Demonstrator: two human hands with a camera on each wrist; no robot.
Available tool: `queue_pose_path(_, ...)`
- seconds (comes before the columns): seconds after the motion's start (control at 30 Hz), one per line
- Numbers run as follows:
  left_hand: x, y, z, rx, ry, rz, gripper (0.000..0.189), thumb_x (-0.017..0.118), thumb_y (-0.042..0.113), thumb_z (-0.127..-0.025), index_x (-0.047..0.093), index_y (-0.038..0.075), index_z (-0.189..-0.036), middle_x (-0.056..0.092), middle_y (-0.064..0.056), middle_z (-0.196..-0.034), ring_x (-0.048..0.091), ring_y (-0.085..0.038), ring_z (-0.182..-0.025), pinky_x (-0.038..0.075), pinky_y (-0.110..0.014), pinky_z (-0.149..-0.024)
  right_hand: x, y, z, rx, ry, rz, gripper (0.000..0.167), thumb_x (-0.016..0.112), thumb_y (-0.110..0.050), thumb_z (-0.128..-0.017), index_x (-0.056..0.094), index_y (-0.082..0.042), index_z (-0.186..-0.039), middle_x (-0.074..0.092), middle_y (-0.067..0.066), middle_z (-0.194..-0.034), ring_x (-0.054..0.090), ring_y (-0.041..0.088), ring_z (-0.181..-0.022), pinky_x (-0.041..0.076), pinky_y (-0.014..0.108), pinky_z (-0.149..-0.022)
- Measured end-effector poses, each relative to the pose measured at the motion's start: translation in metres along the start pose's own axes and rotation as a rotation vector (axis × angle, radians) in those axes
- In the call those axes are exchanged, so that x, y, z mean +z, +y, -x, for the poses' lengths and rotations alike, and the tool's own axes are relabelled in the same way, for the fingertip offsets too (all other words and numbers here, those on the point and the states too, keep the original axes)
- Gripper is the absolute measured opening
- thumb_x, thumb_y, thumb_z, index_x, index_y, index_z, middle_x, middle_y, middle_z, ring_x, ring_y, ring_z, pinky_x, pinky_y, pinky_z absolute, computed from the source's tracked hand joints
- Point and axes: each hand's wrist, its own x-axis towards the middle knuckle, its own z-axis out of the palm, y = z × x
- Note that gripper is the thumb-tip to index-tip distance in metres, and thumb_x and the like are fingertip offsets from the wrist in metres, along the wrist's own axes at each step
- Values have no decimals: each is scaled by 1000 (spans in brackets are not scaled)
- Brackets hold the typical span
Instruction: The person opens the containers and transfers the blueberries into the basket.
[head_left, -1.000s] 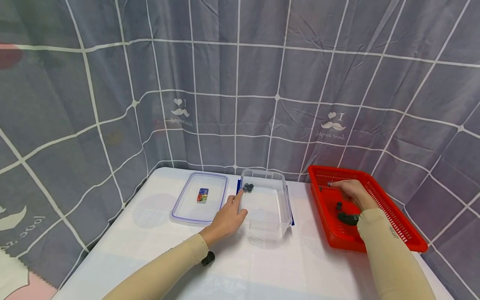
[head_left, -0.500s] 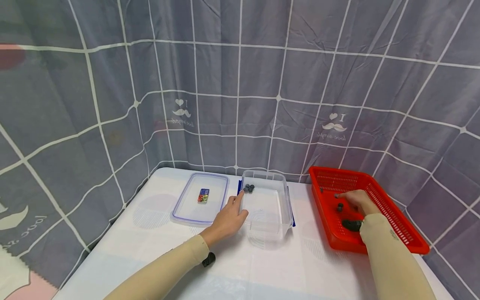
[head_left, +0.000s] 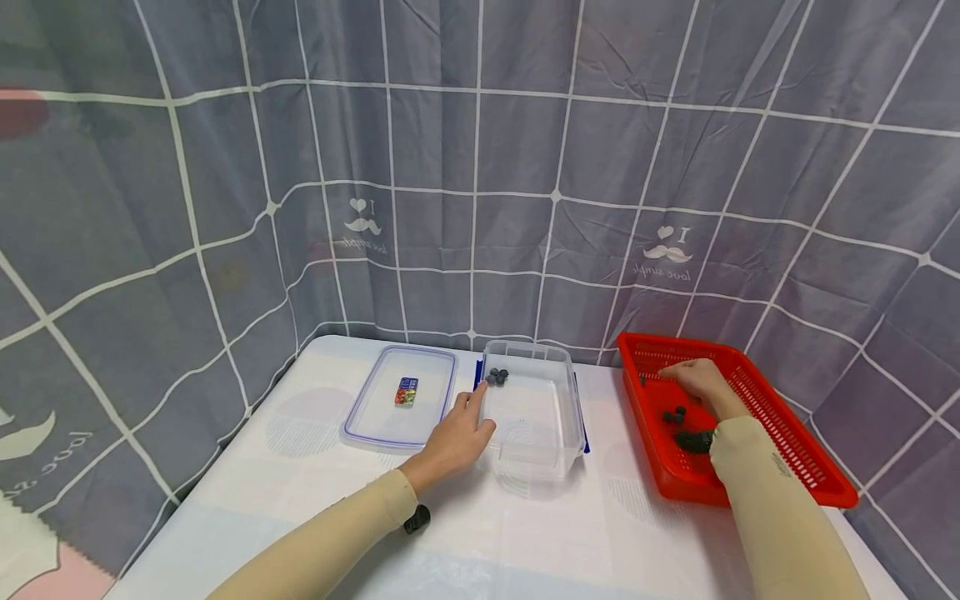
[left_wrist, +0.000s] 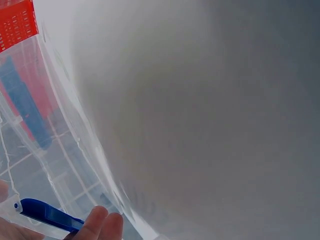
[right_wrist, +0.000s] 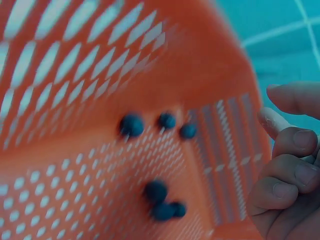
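My left hand [head_left: 456, 437] grips the left side of a clear plastic food container [head_left: 558, 457], index finger along the rim and thumb near its front corner. The container's blue latch [left_wrist: 47, 214] shows beside those fingers in the left wrist view. Several dark blueberries [head_left: 497, 377] lie in the container's far left corner. My right hand [head_left: 701, 382] reaches over the far part of a red basket [head_left: 655, 454]. Its thumb and index finger are apart with nothing between them, the other fingers bent. More blueberries [right_wrist: 156, 191] lie on the basket floor, some clustered, others near the wall.
Left of the container lies its clear lid [head_left: 375, 427] with a blue seal and a small colourful label [head_left: 406, 392]. A grey checked curtain [head_left: 517, 242] hangs behind the white-covered table [head_left: 300, 483]. Dark camera mounts [head_left: 417, 518] sit at both wrists.
The right hand drew a blueberry nearer in the basket and let it go beside two others. It then moved back toward the far end. The left hand has stayed in place.
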Motion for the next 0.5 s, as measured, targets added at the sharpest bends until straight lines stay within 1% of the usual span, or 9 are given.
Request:
queue_pose_path(0.03, 0, 0, 0, 1, 1, 2, 70, 44, 36, -98, 24, 14, -161, 43, -18, -147, 56, -35, -124, 48, -51, -100, 1, -6, -1, -21, 4, 8, 35, 64, -27, -94, 73, 2, -111, 36, -8, -48, 35, 11, -44, 41, 31, -51)
queue_pose_path(0.07, 0, -1, 0, 1, 1, 3, 70, 44, 36, -98, 24, 14, -161, 43, -18, -148, 56, -35, -124, 48, -52, -99, 3, -12, -2, -38, 7, 14, 44, 64, -28, -95, 67, 5, -124, 37, -8, -48, 35, 11, -44, 40, 31, -50)
queue_pose_path(0.1, 0, -1, 0, 1, 2, 5, 70, 44, 36, -98, 24, 14, -161, 43, -19, -148, 57, -35, -124, 48, -52, -99, 4, -17, -2, -52, 2, 17, 53, 64, -28, -95, 60, 7, -134, 38, -8, -48, 36, 11, -44, 39, 30, -49)
queue_pose_path(0.13, 0, -1, 0, 2, 1, 7, 70, 44, 36, -98, 24, 14, -161, 43, -19, -148, 57, -35, -123, 48, -52, -99, 6, -23, -2, -58, -1, 24, 55, 63, -29, -96, 58, 8, -136, 38, -9, -49, 36, 11, -44, 39, 30, -49)
queue_pose_path(0.27, 0, -2, 1, 1, -4, 9, 70, 44, 36, -98, 23, 14, -162, 43, -19, -148, 56, -35, -124, 49, -52, -98, 16, -46, -2, -82, -20, 9, 52, 63, -30, -96, 60, 7, -134, 38, -9, -51, 35, 12, -45, 38, 28, -50)
queue_pose_path(0.4, -1, -2, 1, 1, -3, 14, 71, 44, 36, -98, 23, 14, -162, 43, -19, -148, 56, -35, -124, 48, -52, -99, 30, -66, -2, -111, -51, -31, 49, 62, -29, -97, 61, 6, -131, 36, -8, -52, 33, 12, -47, 39, 27, -51)
queue_pose_path(0.43, -1, -1, 1, 1, -2, 15, 71, 44, 36, -98, 23, 14, -162, 43, -18, -148, 56, -35, -124, 48, -52, -99, 34, -70, -3, -116, -57, -48, 46, 63, -29, -97, 62, 7, -126, 35, -8, -52, 33, 12, -47, 39, 27, -52)
queue_pose_path(0.5, -2, -1, 1, 1, 1, 15, 71, 44, 36, -97, 23, 14, -162, 43, -19, -148, 56, -35, -124, 48, -52, -99, 41, -78, -5, -127, -73, -73, 46, 63, -28, -97, 62, 7, -127, 34, -8, -52, 33, 12, -49, 38, 27, -52)
